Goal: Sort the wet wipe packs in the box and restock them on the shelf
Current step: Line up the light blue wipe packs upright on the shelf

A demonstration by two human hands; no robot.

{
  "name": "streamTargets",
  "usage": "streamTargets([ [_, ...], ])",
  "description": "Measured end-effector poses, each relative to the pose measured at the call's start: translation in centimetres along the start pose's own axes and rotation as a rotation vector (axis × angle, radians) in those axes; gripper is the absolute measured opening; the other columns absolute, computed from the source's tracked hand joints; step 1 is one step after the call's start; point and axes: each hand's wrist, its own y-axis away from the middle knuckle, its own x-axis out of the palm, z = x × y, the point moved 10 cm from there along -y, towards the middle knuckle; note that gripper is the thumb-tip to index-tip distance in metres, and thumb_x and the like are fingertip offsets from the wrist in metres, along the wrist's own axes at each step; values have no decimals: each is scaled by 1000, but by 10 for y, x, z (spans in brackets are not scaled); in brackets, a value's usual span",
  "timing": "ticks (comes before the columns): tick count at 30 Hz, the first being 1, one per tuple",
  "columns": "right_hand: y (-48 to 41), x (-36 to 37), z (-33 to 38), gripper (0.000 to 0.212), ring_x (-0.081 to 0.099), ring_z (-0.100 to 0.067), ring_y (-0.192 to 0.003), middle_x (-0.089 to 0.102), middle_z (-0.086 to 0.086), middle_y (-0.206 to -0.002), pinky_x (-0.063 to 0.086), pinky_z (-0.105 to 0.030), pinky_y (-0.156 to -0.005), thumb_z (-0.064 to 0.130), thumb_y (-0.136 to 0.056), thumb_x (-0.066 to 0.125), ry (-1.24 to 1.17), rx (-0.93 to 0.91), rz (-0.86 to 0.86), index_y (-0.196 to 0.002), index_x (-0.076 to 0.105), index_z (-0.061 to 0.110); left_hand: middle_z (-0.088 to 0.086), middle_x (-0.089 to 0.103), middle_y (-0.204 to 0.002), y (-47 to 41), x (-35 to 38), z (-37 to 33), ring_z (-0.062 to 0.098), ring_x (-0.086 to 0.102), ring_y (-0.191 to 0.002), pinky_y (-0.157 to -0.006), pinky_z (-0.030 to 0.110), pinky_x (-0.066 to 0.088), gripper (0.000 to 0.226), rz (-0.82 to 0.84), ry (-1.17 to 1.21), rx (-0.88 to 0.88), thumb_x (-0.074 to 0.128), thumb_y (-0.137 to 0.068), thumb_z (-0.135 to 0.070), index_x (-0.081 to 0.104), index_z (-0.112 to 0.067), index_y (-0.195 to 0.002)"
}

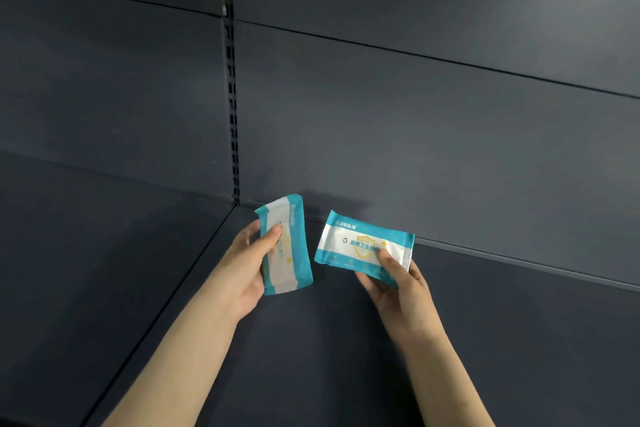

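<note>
Over the dark shelf (346, 340), near its back corner, two hands hold one wet wipe pack each. Count: two packs, two hands, no box in view.

The left hand (244, 270) grips the left pack (289, 253) by its long edge, thumb pressed on the printed face, fingers hidden behind; this pack is held roughly upright and end-on to the back panel (415, 114). The right hand (398, 284) pinches the right pack (360, 243) at its lower right corner, thumb on top, fingers underneath; this pack is tilted, label readable, teal bands at both ends. The packs are near each other but apart, and both look to be held above the shelf rather than resting on it, though the left pack's lower end is hard to judge.

Step in hand, as a judgement: restocking, the placing part. Both packs look alike in print and colour, so sorting seems done for this pair.

Next move likely calls for lowering each pack onto the shelf by the back panel, faces turned the same way, edges aligned, then letting go. The left pack would need a turn to match the right one's orientation.

The slotted upright (232, 80) marks the seam between two shelf bays; placement should probably stay on the right bay.
</note>
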Motion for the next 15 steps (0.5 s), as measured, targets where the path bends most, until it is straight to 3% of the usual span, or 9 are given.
streamTargets([
  [2,-5,-5,1,33,69,-29,-107,70,-15,-118,60,-35,-73,10,-87,68,18,-4,-7,-119,60,7,4,73,-112,-13,-7,-9,19,72,-100,-79,44,58,26,-53,20,55,62,-96,-20,60,-22,-121],
  [6,-11,-12,3,37,68,-31,-110,68,-17,-121,59,-36,-77,7,-90,65,-23,-8,-5,-126,54,4,5,74,-109,-31,-9,-25,21,72,-99,-84,44,58,26,-105,36,138,56,-96,-7,60,-18,-120],
  [11,-11,-13,3,41,68,-30,-109,69,-17,-120,60,-36,-76,4,-88,66,-52,2,-11,-126,53,6,-4,71,-99,-47,-22,-50,10,66,-98,-74,20,47,13,-285,-75,269,67,-91,-11,60,-19,-98],
  [15,-11,-17,1,44,69,-30,-108,70,-17,-118,60,-35,-74,5,-86,68,-86,25,-24,-127,53,10,2,66,-110,-61,-32,-66,15,68,-100,-69,23,56,28,-312,-168,334,73,-86,-4,53,-19,-100],
])
